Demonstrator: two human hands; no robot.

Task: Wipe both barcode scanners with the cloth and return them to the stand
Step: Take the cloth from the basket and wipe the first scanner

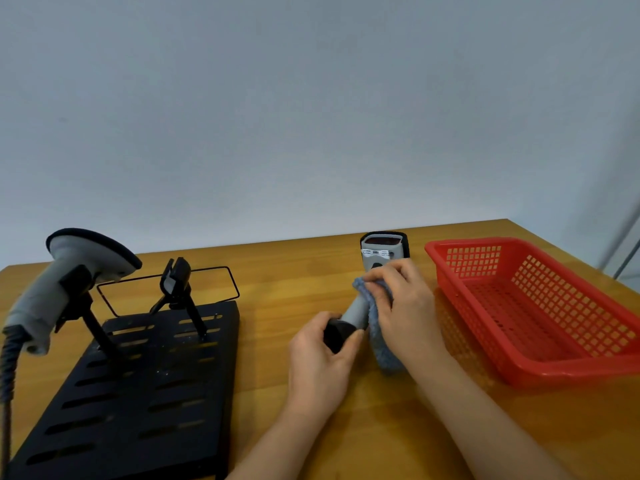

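My left hand [320, 362] grips the black base end of a grey barcode scanner [382, 252], whose head with its red window points away from me. My right hand [403, 303] presses a blue-grey cloth [381, 341] around the scanner's handle; part of the cloth hangs down toward the table. A second grey scanner [65, 278] with a coiled cable sits in the left cradle of the black slotted stand [145, 393]. The stand's right cradle [176, 278] holds nothing.
A red plastic basket [533, 306] with nothing in it stands at the right of the wooden table [277, 278]. A thin black wire frame [166, 289] lies behind the stand. A plain wall rises behind the table's far edge.
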